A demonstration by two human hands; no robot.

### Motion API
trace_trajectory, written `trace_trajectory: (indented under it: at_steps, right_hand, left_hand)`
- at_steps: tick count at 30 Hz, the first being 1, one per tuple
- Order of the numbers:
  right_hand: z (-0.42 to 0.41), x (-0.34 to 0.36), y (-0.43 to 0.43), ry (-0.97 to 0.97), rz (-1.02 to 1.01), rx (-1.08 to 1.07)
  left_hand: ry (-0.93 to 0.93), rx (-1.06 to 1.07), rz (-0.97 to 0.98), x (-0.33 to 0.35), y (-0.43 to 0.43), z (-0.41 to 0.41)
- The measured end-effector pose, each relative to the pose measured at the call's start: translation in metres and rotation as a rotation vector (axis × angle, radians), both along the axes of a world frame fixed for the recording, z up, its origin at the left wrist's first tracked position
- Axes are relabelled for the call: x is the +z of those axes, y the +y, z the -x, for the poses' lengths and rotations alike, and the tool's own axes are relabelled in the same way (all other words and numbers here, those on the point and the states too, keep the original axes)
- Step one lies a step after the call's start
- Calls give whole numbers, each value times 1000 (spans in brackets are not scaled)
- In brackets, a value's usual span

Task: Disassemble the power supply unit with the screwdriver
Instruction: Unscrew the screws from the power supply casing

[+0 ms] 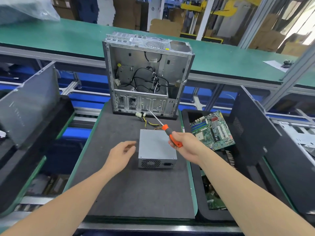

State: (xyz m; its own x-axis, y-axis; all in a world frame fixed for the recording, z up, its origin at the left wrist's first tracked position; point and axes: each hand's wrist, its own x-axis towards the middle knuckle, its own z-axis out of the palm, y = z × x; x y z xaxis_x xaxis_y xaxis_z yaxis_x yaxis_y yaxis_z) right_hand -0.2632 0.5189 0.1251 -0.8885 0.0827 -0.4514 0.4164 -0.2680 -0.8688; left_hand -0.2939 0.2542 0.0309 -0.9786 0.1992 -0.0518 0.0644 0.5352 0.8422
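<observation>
Where two bare forearms enter from the bottom edge of the frame, a dark foam mat (136, 193) with a green border is seen beneath them. The left hand (121, 155) is held released, its fingers loose and relaxed, just beside the left edge of the power supply unit (156, 145); contact cannot be made out. The grey metal unit is laid flat on the mat at the centre of the frame, with its fan grille and power socket turned toward the viewer. Over its right part, the orange-and-grey handle of the screwdriver (164, 127) is grasped by the right hand (185, 143), and the shaft is pointed up and to the left. Yellow and black wires (148, 122) with white connectors are seen on the mat between the unit and the computer case (144, 74).

At the right, a green motherboard (213, 130) is held in a black tray (199, 210), and a black panel (252, 133) is leaned beyond it. At the left, a grey side panel (29, 103) is propped upright.

At the far end of the mat the opened case is stood upright, black cables hanging inside. Behind it a green conveyor belt (51, 36) is stretched across the frame, with a plastic bag (25, 9) at the upper left and cardboard boxes (165, 27) along the top.
</observation>
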Motion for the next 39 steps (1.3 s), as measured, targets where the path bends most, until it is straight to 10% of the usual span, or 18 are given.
trace_trajectory:
  at_steps: [5,19,30,39]
  right_hand:
    - [-6,-20,14,-46,-148,45]
    - [-43,-106,31,118,-305,195]
    - [-40,-93,30,139,-230,-96]
    - [-25,-39,37,98,-580,21]
  left_hand:
    - [-280,-206,-223,7,17,0]
    - [-341,-208,-292,-19,20,-4]
    - [-315,-173,-188,27,32,4]
    - [-323,-108,9,71,34,2]
